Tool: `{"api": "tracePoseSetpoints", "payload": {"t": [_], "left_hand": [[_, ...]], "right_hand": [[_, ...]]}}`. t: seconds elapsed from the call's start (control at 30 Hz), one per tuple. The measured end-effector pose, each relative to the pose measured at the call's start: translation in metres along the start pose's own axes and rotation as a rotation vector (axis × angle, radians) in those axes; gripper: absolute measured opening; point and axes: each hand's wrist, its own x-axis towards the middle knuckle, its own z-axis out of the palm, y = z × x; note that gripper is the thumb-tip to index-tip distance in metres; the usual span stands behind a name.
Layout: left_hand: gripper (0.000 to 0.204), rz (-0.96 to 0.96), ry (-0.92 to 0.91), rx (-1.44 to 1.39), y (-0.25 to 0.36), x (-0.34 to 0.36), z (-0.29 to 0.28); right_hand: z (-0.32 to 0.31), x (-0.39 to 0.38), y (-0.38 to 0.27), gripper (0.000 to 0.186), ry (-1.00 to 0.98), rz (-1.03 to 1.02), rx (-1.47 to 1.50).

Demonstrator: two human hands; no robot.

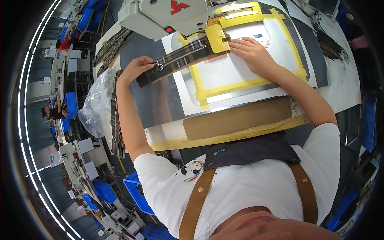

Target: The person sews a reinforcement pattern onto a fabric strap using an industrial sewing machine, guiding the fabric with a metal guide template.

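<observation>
A dark plaid fabric strap (182,58) with a metal ring runs slantwise under the white sewing machine head (162,18). My left hand (138,68) pinches it near its left end, beside the ring. The strap's right end lies at a yellow clamp block (216,39), which covers part of it. Just right of that block, my right hand (251,55) lies with its fingers stretched out, the fingertips close to the block and the strap end. Beneath is a white plate (236,76) edged with yellow tape.
More plaid straps (112,50) lie at the table's left, by a clear plastic bag (98,104). A bundle of dark strips (326,38) rests at the far right. A brown pad (240,119) lines the near edge. A blue bin (138,194) stands lower left.
</observation>
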Motion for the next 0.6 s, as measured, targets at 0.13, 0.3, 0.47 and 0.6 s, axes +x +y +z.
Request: {"api": "tracePoseSetpoints", "payload": {"t": [0.13,0.3,0.47,0.6], "left_hand": [[0.041,0.34,0.64,1.021,0.061,-0.005,0.063],[0.049,0.61,0.54,0.584,0.101,0.007,0.134],[0.055,0.665,0.587,0.588,0.095,0.019,0.161],[0.053,0.666,0.585,0.604,0.097,0.018,0.164]], "right_hand": [[-0.004,-0.012,0.006,0.045,0.007,0.03,-0.014],[-0.006,-0.006,-0.002,0.046,0.001,0.012,0.006],[-0.004,-0.006,0.001,0.048,0.02,0.026,0.025],[-0.002,-0.003,0.006,0.045,0.058,-0.015,-0.021]]}}
